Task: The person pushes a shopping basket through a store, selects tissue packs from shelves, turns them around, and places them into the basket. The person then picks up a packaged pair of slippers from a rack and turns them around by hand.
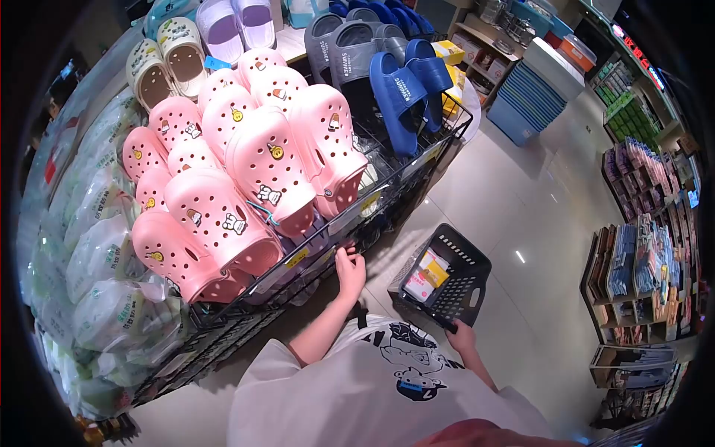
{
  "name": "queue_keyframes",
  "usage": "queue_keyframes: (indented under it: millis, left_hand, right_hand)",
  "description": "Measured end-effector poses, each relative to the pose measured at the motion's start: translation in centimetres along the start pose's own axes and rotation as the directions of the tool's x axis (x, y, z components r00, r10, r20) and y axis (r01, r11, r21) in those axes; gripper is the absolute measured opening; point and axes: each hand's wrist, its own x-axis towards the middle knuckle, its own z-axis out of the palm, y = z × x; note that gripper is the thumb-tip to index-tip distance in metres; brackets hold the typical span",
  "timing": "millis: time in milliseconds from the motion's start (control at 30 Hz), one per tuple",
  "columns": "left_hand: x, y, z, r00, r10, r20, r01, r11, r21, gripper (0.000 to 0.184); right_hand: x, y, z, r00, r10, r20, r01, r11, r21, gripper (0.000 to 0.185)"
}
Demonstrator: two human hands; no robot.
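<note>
My left hand (350,273) is beside the front edge of a black wire rack (261,287), its fingers loosely bent and a little apart, with nothing seen in them. Whether the fingertips touch the rack I cannot tell. Just above, in the rack, stand several pink clogs (269,167) with holes and small charms. Lower right, my right hand (462,337) is closed around the handle of a black shopping basket (463,277). Inside the basket lie a yellow and white package (433,270) and a pink and white one (418,286).
Blue slides (398,97) and grey slides (350,56) occupy the rack's far end. Cream clogs (181,56) and lilac slides (221,26) stand behind. Plastic-wrapped bundles (112,253) line the left. Stacked blue bins (525,100) and stocked shelves (633,276) stand across the tiled floor (514,231).
</note>
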Motion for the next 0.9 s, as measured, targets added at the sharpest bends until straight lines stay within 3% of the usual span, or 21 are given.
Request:
queue_keyframes:
  millis: [33, 67, 167, 233, 300, 367, 400, 600, 900]
  left_hand:
    - [1.1, -0.4, -0.7, 0.988, 0.136, -0.072, -0.126, 0.983, 0.136, 0.045]
    - [2.0, -0.6, -1.1, 0.994, -0.064, -0.086, 0.067, 0.997, 0.036, 0.053]
    - [4.6, -6.1, 0.3, 0.985, -0.157, -0.065, 0.167, 0.964, 0.207, 0.066]
    - [5.2, 0.2, 0.2, 0.929, -0.37, 0.017, 0.367, 0.926, 0.087, 0.073]
    - [7.4, -0.8, 1.6, 0.967, -0.256, -0.009, 0.256, 0.965, 0.057, 0.076]
    - [9.3, -3.1, 4.9, 0.937, -0.132, -0.322, 0.206, 0.957, 0.206, 0.039]
    - [8.9, -3.3, 4.8, 0.935, -0.134, -0.329, 0.21, 0.955, 0.209, 0.039]
    - [9.3, -2.9, 6.4, 0.944, -0.224, -0.242, 0.257, 0.959, 0.117, 0.039]
    - [10.5, -3.0, 6.0, 0.943, -0.324, -0.081, 0.326, 0.945, 0.011, 0.038]
  right_hand:
    - [0.3, 0.0, 0.4, 1.0, -0.012, -0.001, 0.013, 1.0, 0.01, 0.029]
    - [0.5, 0.1, 0.6, 1.0, 0.019, -0.015, -0.019, 0.999, -0.042, 0.028]
    - [0.7, 0.4, 1.2, 0.998, 0.02, -0.063, -0.026, 0.995, -0.098, 0.028]
    - [-0.1, 0.0, 0.7, 0.999, 0.028, -0.044, -0.032, 0.996, -0.083, 0.035]
    - [0.0, -0.1, 0.0, 0.999, 0.015, -0.037, -0.019, 0.992, -0.128, 0.036]
    - [0.5, 0.5, 0.2, 1.0, -0.013, -0.009, 0.012, 0.992, -0.128, 0.038]
    - [0.7, 0.7, 0.1, 1.0, -0.023, 0.02, 0.025, 0.991, -0.131, 0.04]
    - [1.6, 2.2, 0.7, 0.994, -0.002, 0.107, 0.017, 0.989, -0.145, 0.046]
    - [1.7, 2.9, 1.1, 0.994, 0.005, 0.106, 0.008, 0.993, -0.122, 0.035]
